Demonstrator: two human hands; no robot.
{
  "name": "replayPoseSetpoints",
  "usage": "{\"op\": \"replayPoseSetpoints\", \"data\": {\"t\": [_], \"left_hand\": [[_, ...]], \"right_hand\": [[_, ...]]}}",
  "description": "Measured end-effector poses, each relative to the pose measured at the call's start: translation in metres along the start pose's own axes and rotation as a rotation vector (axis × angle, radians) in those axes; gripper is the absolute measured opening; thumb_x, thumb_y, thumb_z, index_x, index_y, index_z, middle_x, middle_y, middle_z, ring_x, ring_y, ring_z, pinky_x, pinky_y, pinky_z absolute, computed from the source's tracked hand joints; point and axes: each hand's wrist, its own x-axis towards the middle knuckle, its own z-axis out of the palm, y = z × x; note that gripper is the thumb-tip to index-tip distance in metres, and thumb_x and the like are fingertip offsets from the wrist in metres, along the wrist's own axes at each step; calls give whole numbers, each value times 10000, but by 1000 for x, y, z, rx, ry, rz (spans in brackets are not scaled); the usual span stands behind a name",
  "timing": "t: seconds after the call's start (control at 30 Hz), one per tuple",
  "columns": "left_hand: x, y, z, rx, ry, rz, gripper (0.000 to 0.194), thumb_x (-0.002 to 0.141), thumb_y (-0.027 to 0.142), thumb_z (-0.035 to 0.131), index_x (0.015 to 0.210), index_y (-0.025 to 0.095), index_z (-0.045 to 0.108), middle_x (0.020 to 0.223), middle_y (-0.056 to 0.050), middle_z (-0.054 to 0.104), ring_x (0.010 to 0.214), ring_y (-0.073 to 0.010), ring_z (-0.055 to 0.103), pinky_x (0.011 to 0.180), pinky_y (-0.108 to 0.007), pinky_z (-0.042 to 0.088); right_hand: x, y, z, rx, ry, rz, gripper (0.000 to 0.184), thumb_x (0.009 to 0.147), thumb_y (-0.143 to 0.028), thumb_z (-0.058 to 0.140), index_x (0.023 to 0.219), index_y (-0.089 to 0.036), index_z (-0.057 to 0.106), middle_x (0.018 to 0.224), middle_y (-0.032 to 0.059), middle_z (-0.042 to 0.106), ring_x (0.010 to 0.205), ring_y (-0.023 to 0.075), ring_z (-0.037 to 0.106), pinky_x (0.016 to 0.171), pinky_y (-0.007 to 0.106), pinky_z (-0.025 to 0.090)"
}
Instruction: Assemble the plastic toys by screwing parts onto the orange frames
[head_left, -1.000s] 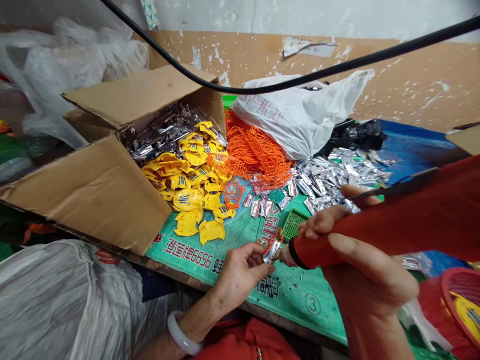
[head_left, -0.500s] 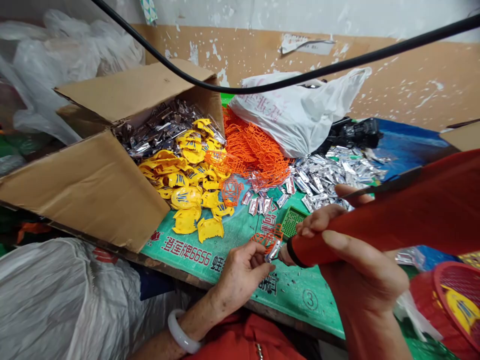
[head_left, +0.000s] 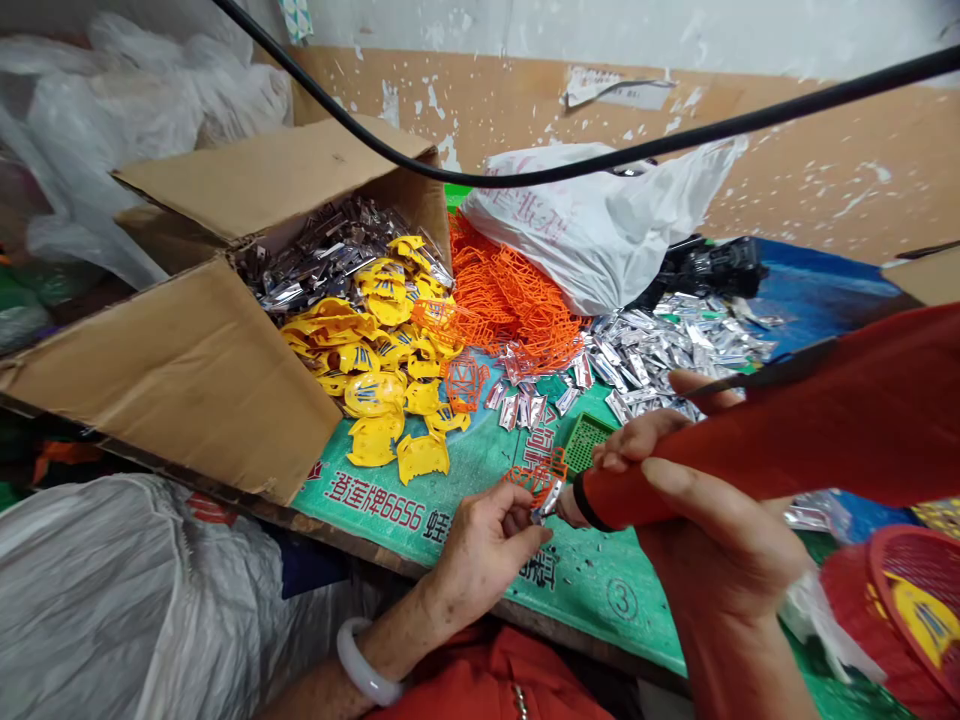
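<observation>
Well left of the green basket [head_left: 587,447]: yellow parts [head_left: 375,395], heaped. Near left and front of basket: left hand [head_left: 480,545], grip clamped on orange frame [head_left: 559,464] with silver piece [head_left: 552,497]. Right-front of basket: right hand [head_left: 720,540], grip closed round red tool [head_left: 810,425]; tip near silver piece, contact unclear. Far right of basket: red tub [head_left: 855,590].

Hand posture: left in pinch, right in wrapped grip; hands near each other, apart.
Your left hand [head_left: 480,545] holds its thumb opposed to curled fingers, back of the hand upward; your left forearm [head_left: 409,630] slants up from the lower edge. Your right hand [head_left: 731,550] has its thumb extended forward and fingers curled opposite; your right forearm [head_left: 742,665] rises steeply below it.
</observation>
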Motion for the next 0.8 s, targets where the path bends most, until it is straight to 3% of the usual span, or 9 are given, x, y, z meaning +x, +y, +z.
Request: {"op": "replayPoseSetpoints", "data": {"t": [0.3,0.8], "left_hand": [[2,7,-1,-105,-17,-107,124,699,225,680,770,145,618,571,63,476,530,-85,414,508,-219,323],[0,7,2,-181,17,-138,159,714,298,657,749,161,585,582,45,490,541,-93,404,519,-235,322]], "right_hand": [[0,1,1,-10,39,-10,506,597,-115,685,1075,-251,590,658,-18,627,607,163,575,576,314,496],[-10,4,2,-64,37,-58,517,632,-134,717,1100,-287,559,699,-37,621,653,160,569,654,343,490]]}}
